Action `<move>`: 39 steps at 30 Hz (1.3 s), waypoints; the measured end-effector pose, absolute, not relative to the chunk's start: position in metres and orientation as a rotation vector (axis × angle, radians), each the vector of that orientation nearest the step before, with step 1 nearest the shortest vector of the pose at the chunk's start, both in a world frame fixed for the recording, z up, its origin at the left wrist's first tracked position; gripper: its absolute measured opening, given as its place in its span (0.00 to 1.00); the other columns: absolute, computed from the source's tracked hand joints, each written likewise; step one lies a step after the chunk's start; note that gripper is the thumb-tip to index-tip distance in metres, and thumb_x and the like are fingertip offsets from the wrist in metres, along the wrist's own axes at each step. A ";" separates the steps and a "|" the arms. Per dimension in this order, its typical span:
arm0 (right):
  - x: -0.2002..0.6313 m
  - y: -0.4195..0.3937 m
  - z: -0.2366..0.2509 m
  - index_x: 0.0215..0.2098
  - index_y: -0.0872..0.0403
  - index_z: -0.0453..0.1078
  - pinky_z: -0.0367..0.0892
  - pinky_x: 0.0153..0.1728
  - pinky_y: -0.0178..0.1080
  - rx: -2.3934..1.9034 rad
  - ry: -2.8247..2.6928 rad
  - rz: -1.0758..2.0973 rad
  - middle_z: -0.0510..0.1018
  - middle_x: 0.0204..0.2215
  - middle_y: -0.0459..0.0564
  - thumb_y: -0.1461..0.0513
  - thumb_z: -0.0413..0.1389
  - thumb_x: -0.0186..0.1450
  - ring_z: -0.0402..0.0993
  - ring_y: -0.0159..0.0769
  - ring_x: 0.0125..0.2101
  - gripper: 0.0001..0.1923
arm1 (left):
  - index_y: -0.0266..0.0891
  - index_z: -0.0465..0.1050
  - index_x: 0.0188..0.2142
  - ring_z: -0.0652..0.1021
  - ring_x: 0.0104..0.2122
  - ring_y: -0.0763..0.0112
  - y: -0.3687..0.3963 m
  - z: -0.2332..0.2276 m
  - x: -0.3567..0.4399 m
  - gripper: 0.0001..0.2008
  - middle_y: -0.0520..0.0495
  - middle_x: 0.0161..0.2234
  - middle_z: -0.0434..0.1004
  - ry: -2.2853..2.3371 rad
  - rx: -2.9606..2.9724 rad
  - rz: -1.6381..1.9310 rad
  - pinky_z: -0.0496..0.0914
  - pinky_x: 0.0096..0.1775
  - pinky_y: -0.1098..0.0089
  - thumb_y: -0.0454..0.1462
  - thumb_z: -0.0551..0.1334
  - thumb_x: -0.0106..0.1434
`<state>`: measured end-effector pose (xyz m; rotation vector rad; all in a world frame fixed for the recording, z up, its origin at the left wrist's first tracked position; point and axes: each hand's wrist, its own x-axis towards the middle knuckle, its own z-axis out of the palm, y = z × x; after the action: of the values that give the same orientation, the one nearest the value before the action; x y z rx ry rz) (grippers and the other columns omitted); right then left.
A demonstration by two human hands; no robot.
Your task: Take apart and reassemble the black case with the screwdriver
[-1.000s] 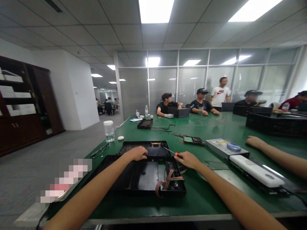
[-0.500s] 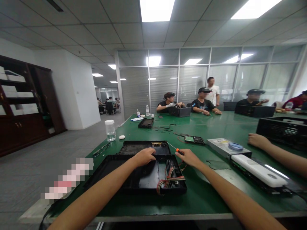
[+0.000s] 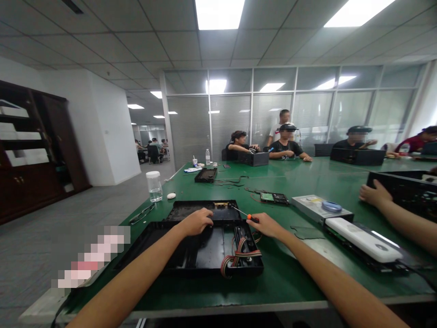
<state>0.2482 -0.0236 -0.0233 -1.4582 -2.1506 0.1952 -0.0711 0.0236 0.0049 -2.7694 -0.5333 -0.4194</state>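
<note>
My right hand (image 3: pixel 268 225) is closed around a screwdriver (image 3: pixel 251 218) with an orange and black handle. Its thin shaft slants left and up, the tip over the right end of a black cover (image 3: pixel 194 209) near a brass-coloured strip (image 3: pixel 221 205). In front of that cover lies a shallow black case (image 3: pixel 160 264), with striped ribbon wires (image 3: pixel 235 259) spilling over its right front corner. My left hand (image 3: pixel 198 222) curls its fingers over the case's far wall, where the cover meets it; the fingertips are partly hidden.
Glasses (image 3: pixel 142 214), a white-lidded jar (image 3: pixel 154 187) and a white round lid (image 3: pixel 171 196) stand left. To the right are a circuit-board drive (image 3: pixel 274 198), a metal drive box (image 3: pixel 314 207) and a white device (image 3: pixel 363 239). A co-worker's hand (image 3: pixel 375 195) touches a black chassis (image 3: pixel 403 191).
The screwdriver tip has moved slightly left and down over the cover. My view has shifted a little. At the right, the co-worker's hand has opened against the chassis; the standing person has moved left.
</note>
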 end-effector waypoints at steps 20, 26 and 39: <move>0.244 -0.028 -0.020 0.24 0.56 0.66 0.50 0.23 0.32 -1.427 -2.190 0.164 0.68 0.18 0.43 0.49 0.44 0.62 0.60 0.29 0.21 0.22 | 0.35 0.70 0.31 0.67 0.38 0.67 0.018 0.003 -0.058 0.06 0.44 0.37 0.67 -0.378 -2.569 -0.318 0.63 0.38 0.68 0.32 0.54 0.60; 0.244 -0.027 -0.020 0.24 0.56 0.67 0.52 0.23 0.32 -1.419 -2.164 0.225 0.68 0.18 0.43 0.48 0.44 0.61 0.60 0.29 0.21 0.22 | 0.35 0.69 0.32 0.67 0.41 0.65 0.005 0.010 -0.052 0.05 0.42 0.40 0.66 -0.337 -2.568 -0.332 0.63 0.41 0.66 0.31 0.55 0.59; 0.230 -0.030 -0.024 0.25 0.56 0.68 0.53 0.24 0.32 -1.397 -2.109 0.209 0.69 0.20 0.45 0.51 0.44 0.62 0.62 0.30 0.21 0.20 | 0.37 0.72 0.32 0.72 0.34 0.73 0.011 0.014 -0.044 0.08 0.48 0.31 0.73 -0.445 -2.934 -0.352 0.64 0.39 0.75 0.32 0.54 0.61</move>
<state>0.2302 -0.0296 -0.0242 -1.3967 -2.1088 0.2094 -0.0444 0.0107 0.0135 -2.9337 -0.4451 -0.3516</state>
